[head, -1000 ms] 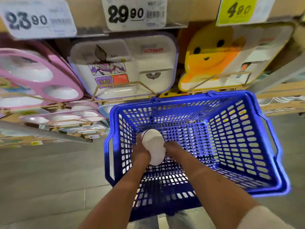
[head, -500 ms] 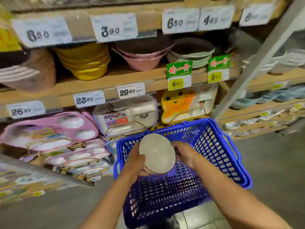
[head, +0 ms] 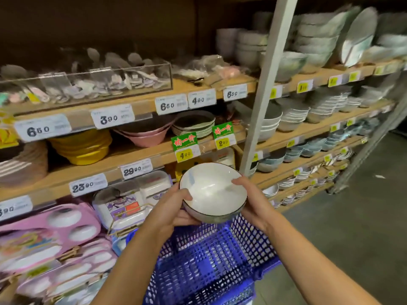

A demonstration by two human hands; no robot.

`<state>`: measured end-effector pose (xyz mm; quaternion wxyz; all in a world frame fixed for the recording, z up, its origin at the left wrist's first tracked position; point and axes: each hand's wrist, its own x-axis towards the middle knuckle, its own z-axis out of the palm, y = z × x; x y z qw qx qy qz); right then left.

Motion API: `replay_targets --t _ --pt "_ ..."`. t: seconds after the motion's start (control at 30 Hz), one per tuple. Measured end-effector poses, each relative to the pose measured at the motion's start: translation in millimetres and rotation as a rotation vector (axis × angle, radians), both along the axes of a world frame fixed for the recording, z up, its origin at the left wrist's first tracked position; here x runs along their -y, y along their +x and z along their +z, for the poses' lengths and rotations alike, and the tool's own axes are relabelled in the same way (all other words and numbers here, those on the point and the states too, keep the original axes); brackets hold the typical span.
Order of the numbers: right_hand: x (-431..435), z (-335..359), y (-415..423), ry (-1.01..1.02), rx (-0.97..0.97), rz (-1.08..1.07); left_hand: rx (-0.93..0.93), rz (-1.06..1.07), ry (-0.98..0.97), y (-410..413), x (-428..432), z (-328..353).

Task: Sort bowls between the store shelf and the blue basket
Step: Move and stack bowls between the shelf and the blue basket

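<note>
Bowl [head: 211, 190] was up out of the blue basket [head: 204, 267] at this moment; a second earlier it sat low inside the basket, tipped on edge between both hands, and half a second earlier it was already at rim level. Only one view, the head camera, so everything comes from there.

White bowl with a thin dark rim, mouth tilted toward the wearer, held above the basket's far edge and in front of the store shelf [head: 141, 159]. Left hand [head: 174, 208] clasped the near-left side, thumb over the rim, fingers curled under the base. Right hand [head: 251, 201] clasped the right side, fingertips hooked over the rim into the bowl. Both were closed on the bowl, neither slack.

Camera had also swung up: earlier it looked straight down into the basket, here it took in several shelf levels, with stacked pale bowls [head: 293, 115] right of the grey upright post [head: 262, 89] and pink divided trays [head: 50, 234] low on the left.

Basket interior, as far as it showed, held no other bowl; the bottom corner was cut off by the arms.

My read: this bowl was going from basket back to shelf, probably toward the stacks on the right. Not placed yet. Risk was a glazed bowl in bare hands near a crowded shelf edge.
</note>
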<state>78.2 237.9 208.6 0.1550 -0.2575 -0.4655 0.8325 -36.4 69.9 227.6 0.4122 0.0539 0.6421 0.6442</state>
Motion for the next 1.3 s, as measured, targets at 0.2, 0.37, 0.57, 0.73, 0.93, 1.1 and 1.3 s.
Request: replay_targets --t 0.2,0.37,0.57,0.73,0.93,1.1,1.3 --pt "-45 39 46 -0.083 -0.101 -0.13 -0.176 -0.008 0.024 45 -65 37" --pt "-105 67 95 -0.077 -0.1 -0.224 -0.306 0.019 0.096 100 -136 56" --pt "-185 100 159 -0.057 -0.091 -0.297 -0.16 0.061 0.235 160 -225 69" --pt "-242 122 198 -0.034 -0.074 -0.362 -0.089 0.089 0.341 202 -293 79" --pt "-295 143 205 -0.02 -0.107 -0.349 -0.139 0.035 0.328 207 -350 103" --pt "-328 155 180 0.036 -0.105 -0.265 -0.146 0.073 0.347 183 -377 120" --pt "-366 173 124 0.113 -0.134 -0.169 -0.185 0.177 0.375 138 -401 140"
